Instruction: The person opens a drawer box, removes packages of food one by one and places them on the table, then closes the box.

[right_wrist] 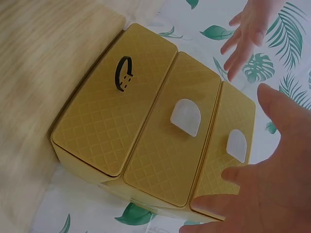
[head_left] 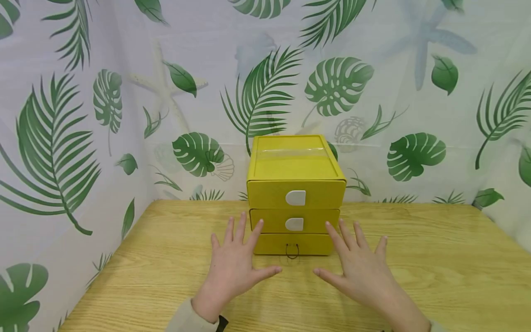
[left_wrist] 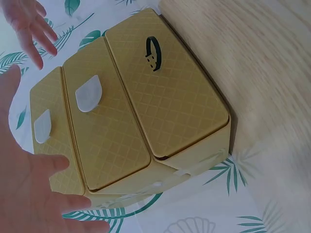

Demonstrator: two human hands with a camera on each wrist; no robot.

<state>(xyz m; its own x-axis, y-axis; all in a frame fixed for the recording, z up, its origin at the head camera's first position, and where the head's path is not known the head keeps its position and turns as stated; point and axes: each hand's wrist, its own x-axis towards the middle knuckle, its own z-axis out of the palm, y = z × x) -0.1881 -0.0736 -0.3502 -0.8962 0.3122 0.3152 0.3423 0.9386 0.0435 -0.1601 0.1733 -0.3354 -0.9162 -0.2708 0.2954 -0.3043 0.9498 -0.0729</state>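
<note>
A yellow cabinet with three stacked drawers [head_left: 296, 159] stands on the table, its fronts facing me. White half-round handles sit on the top drawer [head_left: 265, 196] and middle drawer [head_left: 269, 222]; the bottom drawer [head_left: 265, 244] has a black loop pull [head_left: 292, 256]. My left hand [head_left: 232, 265] is held out in front of the cabinet's left side, fingers spread, holding nothing. Mirroring it at the right side, my right hand [head_left: 361, 267] has its fingers spread and also holds nothing. In both wrist views all three drawers look closed.
The wood-grain table [head_left: 435, 258] extends to both sides of the cabinet. Behind it and at the left hangs a white cloth [head_left: 352, 27] printed with green leaves, starfish and shells. A strip of clear tape [head_left: 292, 151] crosses the cabinet top.
</note>
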